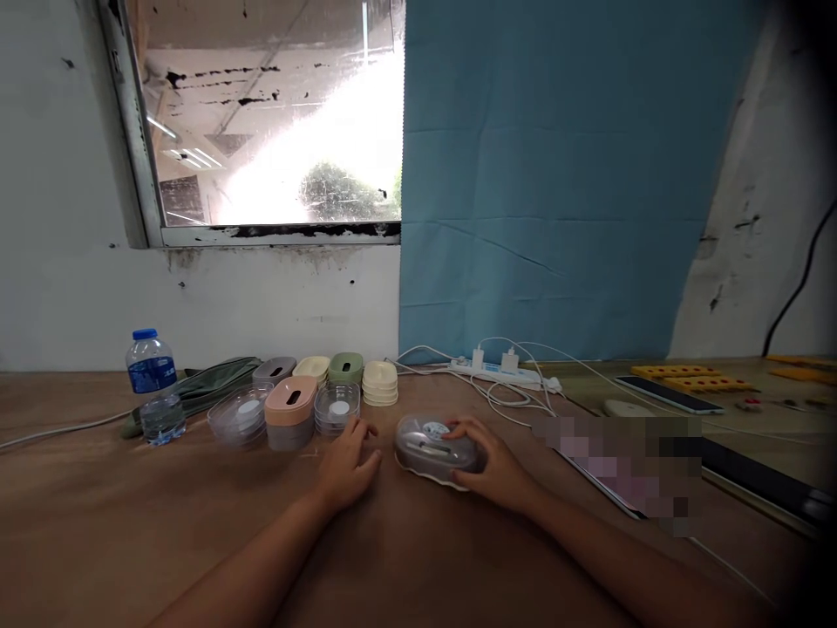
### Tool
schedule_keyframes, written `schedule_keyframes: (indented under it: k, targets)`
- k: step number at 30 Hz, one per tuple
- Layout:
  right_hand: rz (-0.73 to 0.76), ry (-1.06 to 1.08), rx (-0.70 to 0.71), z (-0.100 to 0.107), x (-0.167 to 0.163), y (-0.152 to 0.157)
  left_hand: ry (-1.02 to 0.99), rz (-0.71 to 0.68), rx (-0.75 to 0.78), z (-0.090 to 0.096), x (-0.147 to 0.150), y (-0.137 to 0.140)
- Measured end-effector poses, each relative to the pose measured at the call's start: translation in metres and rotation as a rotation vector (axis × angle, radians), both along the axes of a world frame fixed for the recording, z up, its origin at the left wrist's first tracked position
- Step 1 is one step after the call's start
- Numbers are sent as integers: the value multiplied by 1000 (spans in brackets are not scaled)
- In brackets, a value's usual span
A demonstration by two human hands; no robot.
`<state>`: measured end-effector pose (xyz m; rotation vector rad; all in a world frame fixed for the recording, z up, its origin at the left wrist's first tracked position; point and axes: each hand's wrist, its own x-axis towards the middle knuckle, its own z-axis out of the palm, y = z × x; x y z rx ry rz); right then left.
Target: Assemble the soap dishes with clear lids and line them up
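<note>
On the brown table (196, 541), my right hand (474, 453) curls partly closed around the clear box (418, 449) before me, seemingly mid-job. My left hand (346, 462) rests loosely bent, holding nothing, near the clear dishes (327, 420). The pink box (291, 406) looks done, closed up; those dishes and the cream stack (380, 385) seem left waiting.

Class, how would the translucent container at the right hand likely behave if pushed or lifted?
The translucent container looks low and broad, so it would probably slide before tipping. Its glossy surface may be slippery. No dent shows beside the right hand, suggesting it is stiff.
</note>
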<state>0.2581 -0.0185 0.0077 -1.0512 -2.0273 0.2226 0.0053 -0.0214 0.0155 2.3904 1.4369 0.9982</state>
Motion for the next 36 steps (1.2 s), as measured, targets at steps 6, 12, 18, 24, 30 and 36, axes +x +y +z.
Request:
schedule_keyframes:
  k: [6, 12, 18, 24, 30, 36]
  targets:
    - [177, 26, -20, 13, -20, -25, -7, -226, 79, 4, -2, -8]
    - [204, 19, -33, 9, -21, -23, 86, -328, 43, 9, 3, -11]
    - [187, 118, -89, 8, -18, -20, 32, -326, 28, 3, 3, -7]
    - [153, 204, -91, 8, -16, -16, -72, -335, -50, -5, 1, -4]
    - [172, 222, -55, 7, -13, -14, -127, -335, -134, -5, -1, -6]
    - [165, 50, -105, 8, -9, -16, -134, -313, -162, -8, -1, -5]
